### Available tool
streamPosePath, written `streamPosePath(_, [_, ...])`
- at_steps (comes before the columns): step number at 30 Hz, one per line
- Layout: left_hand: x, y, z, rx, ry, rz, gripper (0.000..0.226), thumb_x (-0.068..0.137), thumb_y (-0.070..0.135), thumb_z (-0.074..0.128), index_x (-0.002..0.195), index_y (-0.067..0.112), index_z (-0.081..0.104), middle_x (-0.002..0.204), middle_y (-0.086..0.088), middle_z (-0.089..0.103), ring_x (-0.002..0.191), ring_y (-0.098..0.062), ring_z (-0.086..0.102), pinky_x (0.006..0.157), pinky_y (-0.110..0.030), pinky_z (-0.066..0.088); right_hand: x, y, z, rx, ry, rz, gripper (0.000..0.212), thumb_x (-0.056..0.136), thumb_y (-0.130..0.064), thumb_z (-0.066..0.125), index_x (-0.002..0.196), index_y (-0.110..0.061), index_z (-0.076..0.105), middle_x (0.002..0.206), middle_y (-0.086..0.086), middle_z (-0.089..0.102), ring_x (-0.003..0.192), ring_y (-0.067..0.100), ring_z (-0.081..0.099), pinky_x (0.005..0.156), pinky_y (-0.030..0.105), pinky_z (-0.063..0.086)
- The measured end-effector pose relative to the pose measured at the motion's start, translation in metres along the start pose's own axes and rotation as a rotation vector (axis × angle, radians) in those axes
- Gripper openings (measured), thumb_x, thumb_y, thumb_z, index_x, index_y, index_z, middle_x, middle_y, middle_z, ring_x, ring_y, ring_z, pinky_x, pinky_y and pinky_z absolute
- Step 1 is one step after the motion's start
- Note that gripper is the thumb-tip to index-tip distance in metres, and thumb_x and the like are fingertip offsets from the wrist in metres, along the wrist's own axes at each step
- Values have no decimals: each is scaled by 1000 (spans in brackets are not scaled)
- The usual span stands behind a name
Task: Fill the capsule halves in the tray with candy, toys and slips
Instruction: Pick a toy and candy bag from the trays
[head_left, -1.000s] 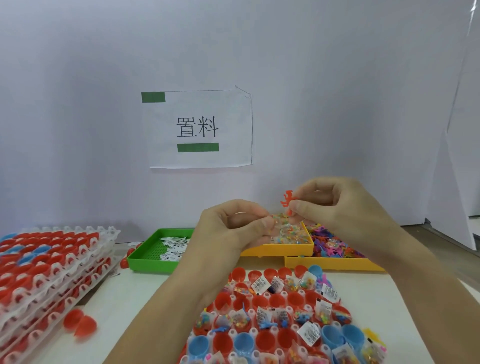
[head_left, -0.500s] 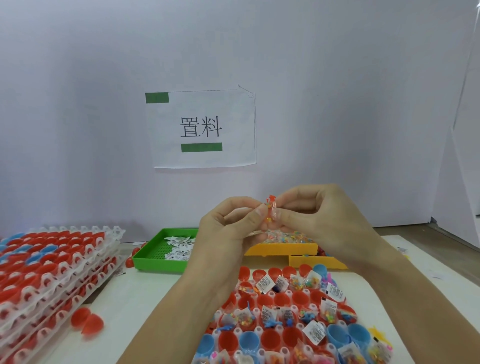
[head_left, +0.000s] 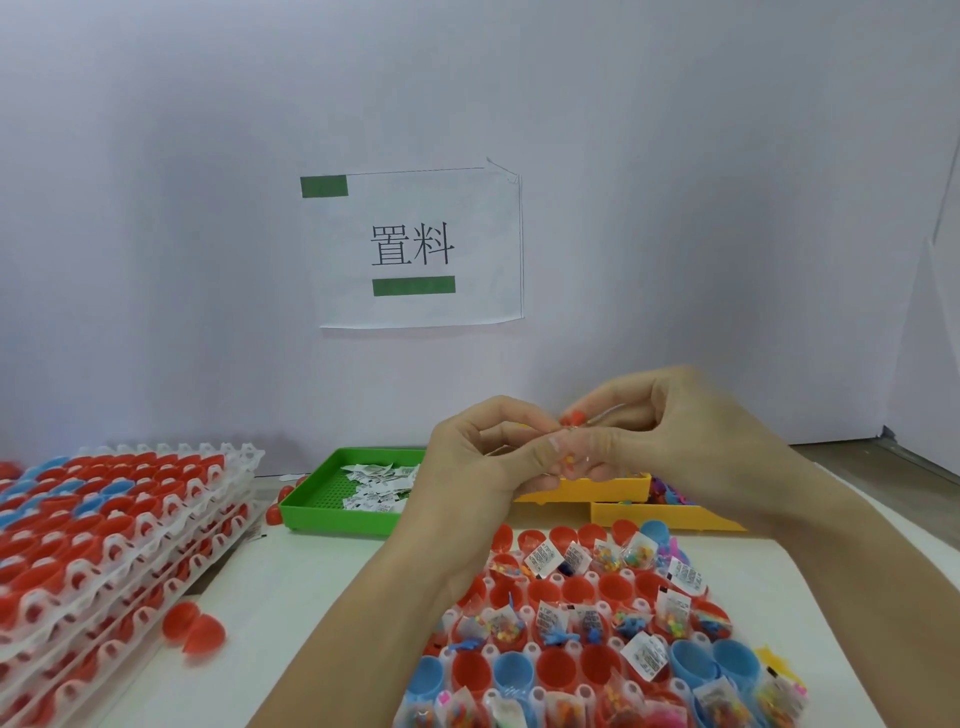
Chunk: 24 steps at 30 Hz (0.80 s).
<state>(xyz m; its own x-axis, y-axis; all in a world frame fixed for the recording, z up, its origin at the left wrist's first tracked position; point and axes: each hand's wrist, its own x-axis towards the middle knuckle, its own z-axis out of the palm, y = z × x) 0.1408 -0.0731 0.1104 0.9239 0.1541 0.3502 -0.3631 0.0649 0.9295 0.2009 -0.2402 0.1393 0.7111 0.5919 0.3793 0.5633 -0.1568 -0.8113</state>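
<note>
Both hands are raised together above the trays. My left hand (head_left: 498, 457) pinches a small clear candy packet (head_left: 571, 462) between thumb and fingers. My right hand (head_left: 675, 431) pinches a small red toy (head_left: 574, 417) right against the left fingertips. Below them lies the white tray (head_left: 631, 576) of red and blue capsule halves; many hold slips, candy packets and small toys, while some red ones are bare. A green tray (head_left: 332, 512) holds paper slips (head_left: 374, 480). Two yellow trays (head_left: 613, 488) with candy and toys sit mostly behind my hands.
A stack of white trays (head_left: 114, 540) filled with red and blue capsule halves stands at the left. Loose red capsule halves (head_left: 195, 629) lie on the white table beside it. A paper sign (head_left: 415, 249) hangs on the white back wall.
My right hand has brought the red toy from apart and above into contact with my left fingertips. Both hands have stayed raised and drifted slightly right.
</note>
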Motion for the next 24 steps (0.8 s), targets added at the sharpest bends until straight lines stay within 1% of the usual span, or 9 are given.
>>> streamPosePath(4, [2, -5, -1, -62, -87, -53, 5, 69, 21, 74, 72, 17, 72, 77, -10, 69, 69, -17, 66, 64, -25, 55, 0, 2, -6, 11, -18, 43, 32, 69, -33, 75, 92, -12, 75, 78, 1, 78, 72, 14, 76, 61, 15, 56])
streamPosePath(8, [7, -8, -5, 33, -96, -34, 17, 71, 35, 74, 81, 21, 73, 79, -5, 72, 74, -17, 69, 63, -24, 56, 2, 10, -10, -39, 36, 72, 11, 81, -19, 76, 89, -12, 73, 72, 1, 77, 67, 11, 75, 59, 13, 55])
streamPosePath(10, [19, -11, -18, 185, 9, -1, 18, 79, 37, 72, 85, 20, 72, 81, -4, 75, 75, -17, 71, 65, -25, 58, 2, 14, -17, -45, 93, 92, 6, 83, -15, 76, 88, -13, 73, 70, 2, 77, 66, 12, 75, 58, 13, 55])
streamPosePath(12, [38, -20, -41, 366, 204, 8, 10, 88, 26, 68, 84, 18, 70, 78, -3, 75, 70, -17, 70, 65, -27, 58, 2, 19, -26, -34, 131, 115, 5, 84, -12, 75, 88, -11, 73, 70, 4, 77, 66, 14, 75, 57, 14, 56])
streamPosePath(15, [69, -43, -81, 679, 395, -116, 8, 89, 18, 68, 81, 18, 69, 82, -5, 74, 67, -20, 65, 69, -34, 56, 2, 25, -38, -12, 173, 134, 5, 84, -9, 74, 89, -8, 73, 71, 8, 77, 68, 18, 76, 57, 16, 57])
streamPosePath(18, [89, -72, -116, 1023, 312, -310, 7, 85, 11, 70, 89, 17, 71, 101, -11, 72, 69, -20, 62, 67, -29, 52, 3, 29, -45, 1, 191, 140, 7, 82, -12, 74, 88, -9, 72, 72, 10, 77, 69, 20, 76, 59, 19, 58])
streamPosePath(20, [96, -87, -131, 1207, 179, -403, 15, 82, 10, 74, 96, 14, 74, 115, -12, 69, 88, -23, 66, 77, -29, 53, 3, 31, -47, 10, 197, 142, 8, 81, -13, 74, 87, -10, 73, 72, 10, 77, 69, 21, 76, 59, 19, 59])
streamPosePath(22, [99, -98, -137, 1309, 68, -467, 22, 80, 16, 79, 101, 14, 74, 125, -9, 65, 107, -23, 63, 91, -29, 50, 4, 33, -48, 25, 203, 143, 7, 80, -12, 74, 87, -10, 73, 71, 9, 77, 68, 20, 76, 57, 17, 57])
streamPosePath(24, [102, -105, -139, 1336, 49, -489, 25, 77, 20, 82, 100, 14, 74, 127, -8, 64, 108, -22, 62, 90, -29, 49, 6, 34, -48, 17, 195, 143, 6, 82, -11, 74, 87, -9, 73, 70, 8, 77, 67, 18, 76, 56, 15, 55])
